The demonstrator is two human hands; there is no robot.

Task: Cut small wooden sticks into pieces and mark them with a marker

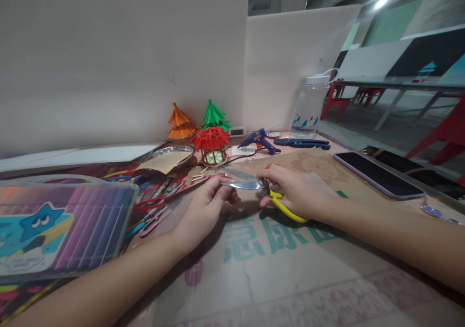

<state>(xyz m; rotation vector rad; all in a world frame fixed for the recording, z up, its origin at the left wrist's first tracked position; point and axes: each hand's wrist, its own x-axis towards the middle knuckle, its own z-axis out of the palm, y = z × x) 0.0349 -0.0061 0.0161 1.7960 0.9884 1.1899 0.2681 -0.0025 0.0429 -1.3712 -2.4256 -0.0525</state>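
A: Where are the scissors [247,184]?
B: In front of the red hut [212,140], a little to its right, above the cardboard [261,273]. The blades stand apart and point left.
A: Who has them?
B: The right hand [286,191]. It's wrapped around the yellow handles, grasping them.
A: And the left hand [214,191]?
B: In front of the hut too, fingertips drawn together at the tip of the lower blade. I can't tell whether they pinch something small or just the blade.
A: What's near the hut?
B: The green roof [214,114] shows just behind it, the orange one [180,123] behind and to its left. The tray [187,148] is just left of it, the glue gun [262,140] to its right.
A: Further off?
B: Right of the hut, past the glue gun, there's a blue tool [301,143] and the bottle [309,106]. The phone [378,174] lies well to the hut's right and nearer the person. The marker case [90,220] is left of the hut, also nearer.
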